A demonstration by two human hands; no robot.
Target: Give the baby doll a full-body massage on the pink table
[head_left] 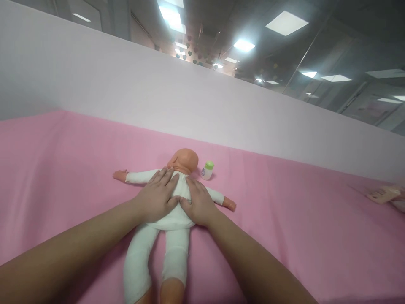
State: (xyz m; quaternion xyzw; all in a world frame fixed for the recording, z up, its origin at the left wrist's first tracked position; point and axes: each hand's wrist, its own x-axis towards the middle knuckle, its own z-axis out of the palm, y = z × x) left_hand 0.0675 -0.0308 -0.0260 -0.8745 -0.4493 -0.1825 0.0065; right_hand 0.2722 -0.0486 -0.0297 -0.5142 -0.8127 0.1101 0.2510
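Touching with left hand (156, 198): laid palm down on the left part of the torso of the doll (177, 217), flat and unclenched, fingers lying close with slight gaps, tips reaching up to shoulder and neck.
Touching with right hand (201, 204): laid palm down on the right part of the same white-clad torso, flattened too, fingers side by side and angled up and inward to just below the neck.
Thumbs: stretched toward each other across the middle of the torso, tips almost meeting; cannot tell whether in contact.
Left forearm (79, 249): bare, slanting in from the lower left.
Right forearm (247, 257): bare, slanting in from the bottom edge, right of the doll's legs.
Doll: stretched out on the pink cloth (316, 228), under both hands, seemingly face down; head pointing away, arms out to either side, legs running toward the wearer and cut off by the bottom edge.
Small bottle (207, 171): white with a lime-green cap, standing upright just right of the doll's head.
White panel (190, 97): rising behind the cloth, below glass with bright ceiling lights (287, 23).
Far right: pinkish object (384, 194), too blurred to name.
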